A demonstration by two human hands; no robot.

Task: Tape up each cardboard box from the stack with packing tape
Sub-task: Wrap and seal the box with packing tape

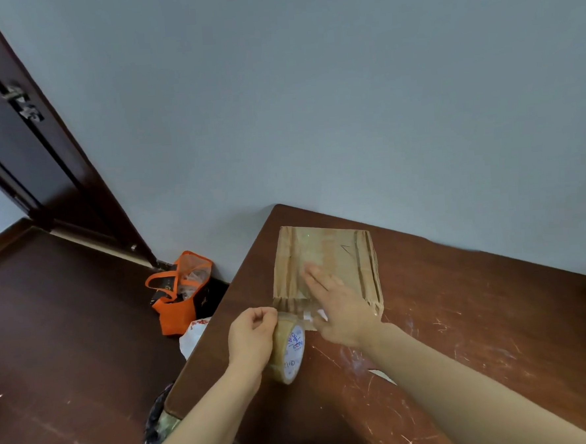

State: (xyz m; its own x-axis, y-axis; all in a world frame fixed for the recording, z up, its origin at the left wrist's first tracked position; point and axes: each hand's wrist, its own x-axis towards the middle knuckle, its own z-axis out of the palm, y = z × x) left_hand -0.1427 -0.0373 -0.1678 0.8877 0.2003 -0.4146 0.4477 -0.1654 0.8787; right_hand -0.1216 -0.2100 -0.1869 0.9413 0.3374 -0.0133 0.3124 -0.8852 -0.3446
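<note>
against a pale grey-blue wall [310, 83], at the corner of a scratched dark brown wooden bench [480, 330], a person tapes up a box. the left hand [254, 337] curls round a roll of clear packing tape [289, 350] with a white printed core, thumb and forefinger pinched at the top of its rim. the roll stands on edge on the bench, just beside the box's near left corner. the right hand [341, 308] lies open, its straight fingers pressed flat on the top face of a flat brown cardboard box [320, 247]. a short strip of clear tape [307, 315] shows between the roll and the box's near edge, by the heel of the right hand.

the box lies straight ahead of both hands, its long axis running away from the person towards the wall. its near end is at the hands and its far end sits close to the bench's back edge. the right hand is the one on the box; the left waits at the near edge with the roll. any further run of tape would likely go along that long axis, away from the body, with the right hand smoothing it down. glossy bands along the cardboard suggest tape already laid.

beyond the bench, an orange fabric tote bag [179, 297] and a white plastic bag [192, 334] sit on the dark floor [51, 339], near a dark wooden door [23, 152]. no stack of boxes is in view.
</note>
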